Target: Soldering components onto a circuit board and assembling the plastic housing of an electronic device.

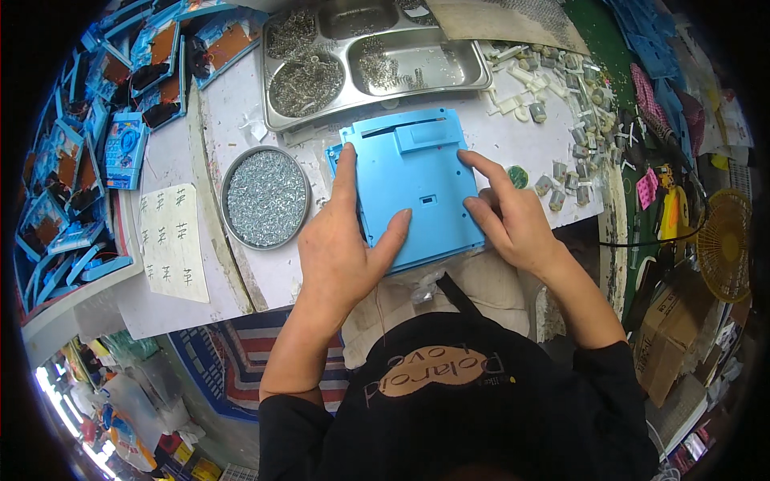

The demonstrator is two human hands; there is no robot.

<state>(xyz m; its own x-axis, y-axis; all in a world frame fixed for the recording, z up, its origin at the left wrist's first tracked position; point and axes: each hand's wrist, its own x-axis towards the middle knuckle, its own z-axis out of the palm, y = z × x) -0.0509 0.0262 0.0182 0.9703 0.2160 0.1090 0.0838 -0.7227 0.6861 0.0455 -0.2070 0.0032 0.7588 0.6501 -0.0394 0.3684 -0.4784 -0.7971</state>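
So, starting well off to the left of the left hand, there's a messy heap of blue casings (pixel 76 184), then a round tin (pixel 267 246) of small shiny metal bits (pixel 266 200) just beside that hand. The left hand (pixel 345 236) is spread out, index finger laid along the left edge of a blue plastic case (pixel 413 180) and thumb flat on its near-left face. The case sits right between the two hands, a bit longer than wide, long axis pointing away from the body with the far end leaning slightly left. There's a raised block (pixel 427 137) past both thumbs at the far end, and a little cutout (pixel 428 200) between the thumbs. A metal tray (pixel 449 64) with springs (pixel 305 84) sits beyond the hands. The right hand (pixel 513 216) has index and thumb apart, tips at the right edge, other fingers curled. Neither hand is really nearer, both touch it, but the left one covers more of the face. Can't tell if anything's hooked underneath, so gripping or just steadying, no idea. Right of that hand: scattered grey parts (pixel 579 152).
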